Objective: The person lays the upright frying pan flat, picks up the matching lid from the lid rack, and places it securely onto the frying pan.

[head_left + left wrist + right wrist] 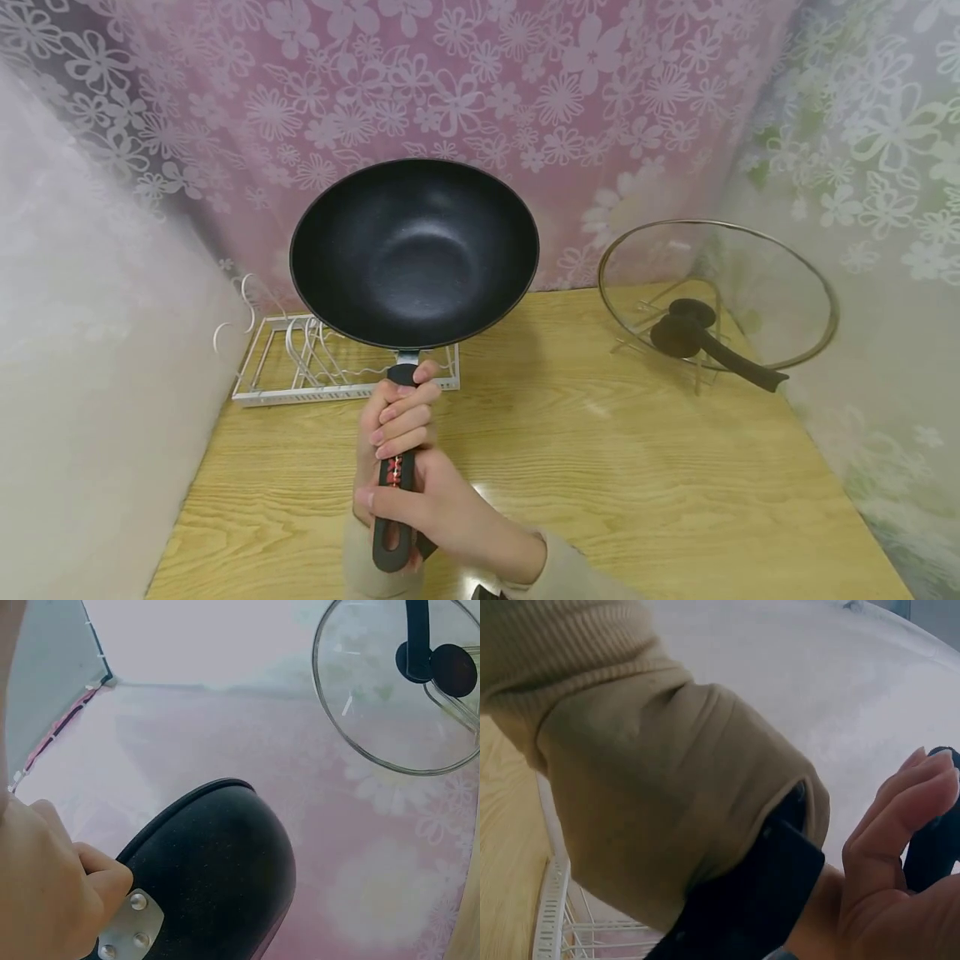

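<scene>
The pan (420, 250) is held up over the table (600, 467), tilted so that its dark inside faces the head camera. The left hand (401, 417) grips the black handle (396, 473) near the bowl, its fingers wrapped around it; the left wrist view shows this hand just beside the riveted bracket (141, 919). The right hand (457, 508) holds the lower part of the handle, with its thumb across the front. Behind the pan and partly hidden by it, a white wire rack (300, 398) sits on the table. To the right, well apart from the pan, a glass lid (806, 292) stands tilted at a wire stand (699, 379). A pink flowered curtain (637, 83) hangs behind.
</scene>
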### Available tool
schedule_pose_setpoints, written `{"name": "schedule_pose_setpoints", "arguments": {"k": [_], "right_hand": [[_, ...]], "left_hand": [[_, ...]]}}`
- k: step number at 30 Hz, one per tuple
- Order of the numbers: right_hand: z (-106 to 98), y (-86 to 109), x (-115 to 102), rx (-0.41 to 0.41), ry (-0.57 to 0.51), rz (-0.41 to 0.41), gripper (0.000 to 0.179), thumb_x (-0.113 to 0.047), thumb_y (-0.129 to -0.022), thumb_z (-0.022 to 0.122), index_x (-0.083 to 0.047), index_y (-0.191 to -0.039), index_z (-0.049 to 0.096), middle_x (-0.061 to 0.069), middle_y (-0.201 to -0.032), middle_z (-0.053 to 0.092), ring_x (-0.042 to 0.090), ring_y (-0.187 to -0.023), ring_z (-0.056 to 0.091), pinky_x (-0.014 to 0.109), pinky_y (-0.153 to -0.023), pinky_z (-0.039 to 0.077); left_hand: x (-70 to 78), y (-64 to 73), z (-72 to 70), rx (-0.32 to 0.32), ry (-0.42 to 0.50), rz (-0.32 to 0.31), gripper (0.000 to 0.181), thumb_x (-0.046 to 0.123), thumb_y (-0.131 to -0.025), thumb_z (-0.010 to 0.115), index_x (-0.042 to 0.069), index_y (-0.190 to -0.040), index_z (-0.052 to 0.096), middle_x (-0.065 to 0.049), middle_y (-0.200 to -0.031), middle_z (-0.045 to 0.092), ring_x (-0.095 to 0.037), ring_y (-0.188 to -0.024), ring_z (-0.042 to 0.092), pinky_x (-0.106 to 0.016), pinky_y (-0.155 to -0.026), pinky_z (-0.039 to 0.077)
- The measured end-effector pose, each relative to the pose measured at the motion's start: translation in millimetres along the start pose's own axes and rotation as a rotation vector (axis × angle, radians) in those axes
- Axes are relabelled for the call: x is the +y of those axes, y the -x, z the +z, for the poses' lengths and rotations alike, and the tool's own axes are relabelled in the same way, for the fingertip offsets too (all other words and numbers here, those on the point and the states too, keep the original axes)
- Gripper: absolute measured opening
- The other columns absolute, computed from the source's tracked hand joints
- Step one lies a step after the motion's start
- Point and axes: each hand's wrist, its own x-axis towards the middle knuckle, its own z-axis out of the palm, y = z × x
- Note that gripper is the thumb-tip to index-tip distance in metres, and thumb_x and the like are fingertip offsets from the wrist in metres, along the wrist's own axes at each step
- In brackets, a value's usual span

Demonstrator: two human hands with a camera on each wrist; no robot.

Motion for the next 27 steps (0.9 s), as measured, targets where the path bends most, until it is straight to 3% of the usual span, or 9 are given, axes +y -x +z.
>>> {"name": "schedule_pose_setpoints", "arguments": {"k": [3, 12, 19, 22, 27], "right_hand": [[-2, 1.2, -3, 0.020, 0.057, 0.039, 0.039, -0.024, -0.093, 0.062, 0.011, -0.076, 0.055, -0.003, -0.051, 0.054, 0.006, -0.035, 0.050, 0.023, -0.031, 0.040], [-2, -2.3, -1, -0.007, 0.090, -0.059, 0.036, -0.019, -0.093, 0.061, 0.010, -0.073, 0.056, 0.012, -0.049, 0.053, 0.005, -0.032, 0.046, 0.026, -0.027, 0.035], [-2, -2.5, -1, -0.026, 0.106, -0.046, 0.034, -0.016, -0.094, 0.061, 0.011, -0.074, 0.056, 0.015, -0.047, 0.051, 0.004, -0.032, 0.044, 0.025, -0.028, 0.034], [-6, -1.2, -5, -0.088, 0.099, -0.008, 0.034, -0.017, -0.096, 0.062, 0.011, -0.075, 0.056, 0.016, -0.047, 0.051, 0.005, -0.032, 0.044, 0.024, -0.028, 0.033], [-24, 2.1, -13, -0.290, 0.107, 0.000, 0.031, -0.014, -0.099, 0.057, 0.009, -0.079, 0.061, 0.016, -0.050, 0.052, 0.009, -0.035, 0.043, 0.025, -0.031, 0.032]], "left_hand": [[1.0, -0.8, -0.1, -0.027, 0.006, -0.007, 0.016, -0.003, -0.093, 0.036, 0.001, -0.108, 0.036, 0.005, -0.064, 0.030, -0.002, -0.041, 0.031, -0.015, -0.039, 0.036], [0.0, 1.4, 4.1, 0.001, -0.028, 0.023, 0.016, -0.002, -0.093, 0.035, 0.000, -0.108, 0.037, 0.005, -0.065, 0.029, -0.002, -0.041, 0.030, -0.015, -0.040, 0.037], [1.0, 2.8, 5.4, 0.003, -0.025, 0.011, 0.016, -0.003, -0.092, 0.036, 0.000, -0.108, 0.037, 0.005, -0.065, 0.029, -0.002, -0.040, 0.030, -0.015, -0.039, 0.036], [2.6, 2.3, 5.7, -0.009, -0.039, -0.015, 0.018, -0.003, -0.091, 0.037, -0.001, -0.108, 0.039, 0.005, -0.064, 0.029, -0.001, -0.040, 0.030, -0.014, -0.038, 0.035], [5.4, 1.9, 6.8, -0.033, -0.063, -0.047, 0.019, -0.002, -0.092, 0.035, -0.001, -0.111, 0.040, 0.005, -0.065, 0.029, -0.002, -0.042, 0.031, -0.014, -0.038, 0.036]]}}
